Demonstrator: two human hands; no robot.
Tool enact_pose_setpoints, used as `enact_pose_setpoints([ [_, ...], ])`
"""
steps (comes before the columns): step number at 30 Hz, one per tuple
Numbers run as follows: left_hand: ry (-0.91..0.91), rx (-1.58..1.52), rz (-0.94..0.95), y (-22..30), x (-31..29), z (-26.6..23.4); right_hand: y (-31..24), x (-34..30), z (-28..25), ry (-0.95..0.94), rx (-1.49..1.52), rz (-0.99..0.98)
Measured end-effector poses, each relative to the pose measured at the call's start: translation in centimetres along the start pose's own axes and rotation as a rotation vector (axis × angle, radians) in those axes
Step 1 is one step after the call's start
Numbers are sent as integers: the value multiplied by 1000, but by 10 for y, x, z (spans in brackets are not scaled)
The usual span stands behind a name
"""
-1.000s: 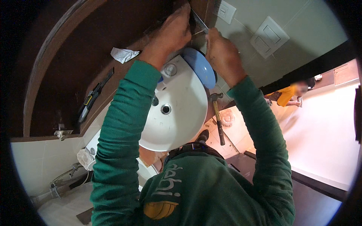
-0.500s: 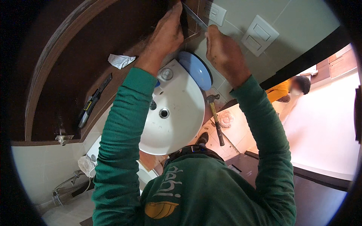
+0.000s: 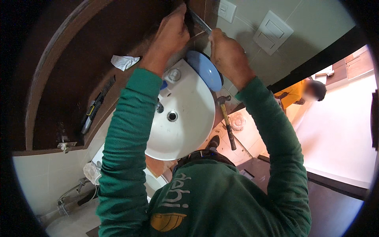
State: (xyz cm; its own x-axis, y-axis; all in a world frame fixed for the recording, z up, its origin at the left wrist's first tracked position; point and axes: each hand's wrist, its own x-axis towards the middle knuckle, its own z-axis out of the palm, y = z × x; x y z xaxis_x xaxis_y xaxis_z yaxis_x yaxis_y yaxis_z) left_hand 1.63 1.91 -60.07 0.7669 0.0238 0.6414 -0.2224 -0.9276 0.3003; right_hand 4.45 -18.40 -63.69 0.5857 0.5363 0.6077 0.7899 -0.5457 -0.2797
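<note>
My right hand [image 3: 231, 55] is closed round the near end of a thin, flat grey metal tool [image 3: 200, 20], perhaps a blade or file. The tool slants up and left to the dark wooden cabinet frame [image 3: 200, 12] beside the tiled wall. Opposite it, my left hand [image 3: 170, 37] is raised at the cabinet, its fingers bent close to the tool's far end. Shadow and the picture's top edge hide the fingertips. Below both hands are a white washbasin [image 3: 185, 130] and a blue oval plastic piece [image 3: 204, 71] leaning at its back corner.
A utility knife [image 3: 92, 111] and crumpled white paper [image 3: 124, 62] lie on the brown cabinet's surface at left. A hammer [image 3: 226, 120] lies right of the basin. Switch plates [image 3: 273, 32] sit on the wall. A person in yellow [image 3: 297, 94] is beyond the doorway.
My right hand has shifted slightly left and down, with the tool still in it. My left hand has moved a little left. The person beyond the doorway has shifted slightly.
</note>
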Motion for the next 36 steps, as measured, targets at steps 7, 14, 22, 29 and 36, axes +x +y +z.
enact_pose_setpoints([
  [7,-96,-106,-129,7,-6,-4,4,-4,-9,4,41,-67],
  [14,17,55,9,-7,-7,0,-3,-3,6,-78,-29,60],
  [22,0,520,-53,38,-68,4,-7,-25,-18,-204,-18,143],
  [29,-64,652,66,58,-67,25,-14,-83,-68,88,244,215],
  [36,-72,729,47,67,-77,22,3,-122,-91,251,200,234],
])
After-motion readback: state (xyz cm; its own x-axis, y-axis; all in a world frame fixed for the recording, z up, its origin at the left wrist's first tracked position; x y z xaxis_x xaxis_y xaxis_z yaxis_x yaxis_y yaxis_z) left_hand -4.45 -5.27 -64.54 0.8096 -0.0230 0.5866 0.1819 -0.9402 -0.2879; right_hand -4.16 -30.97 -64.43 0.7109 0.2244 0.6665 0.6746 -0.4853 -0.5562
